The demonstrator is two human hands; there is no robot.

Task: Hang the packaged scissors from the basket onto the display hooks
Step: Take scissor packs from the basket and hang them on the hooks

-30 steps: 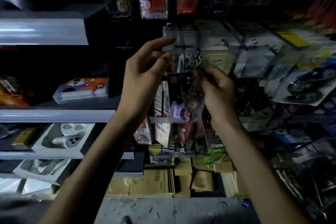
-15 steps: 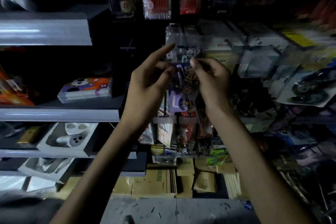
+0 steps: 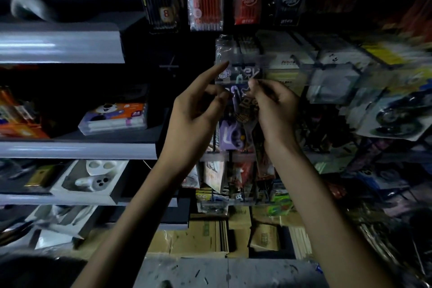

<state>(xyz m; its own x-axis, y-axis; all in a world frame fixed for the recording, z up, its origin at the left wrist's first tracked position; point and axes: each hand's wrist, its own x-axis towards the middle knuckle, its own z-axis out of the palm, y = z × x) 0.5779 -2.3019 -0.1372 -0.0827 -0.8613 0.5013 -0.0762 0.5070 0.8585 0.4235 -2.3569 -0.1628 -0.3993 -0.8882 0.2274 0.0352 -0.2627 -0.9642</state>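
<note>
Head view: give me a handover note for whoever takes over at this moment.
Right hand: pinches the top of the clear plastic pack of purple-handled scissors, just below the clear label strip.
Left hand: index finger straight up to that strip; thumb beside the pack's edge, grip unclear.
Done: pack is up at the display.
Left: slide it onto a hook, which I cannot make out here, then let go. Basket out of view.

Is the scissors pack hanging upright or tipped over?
Upright. The right hand pinches the scissors pack by its top, and it hangs roughly straight down.
</note>
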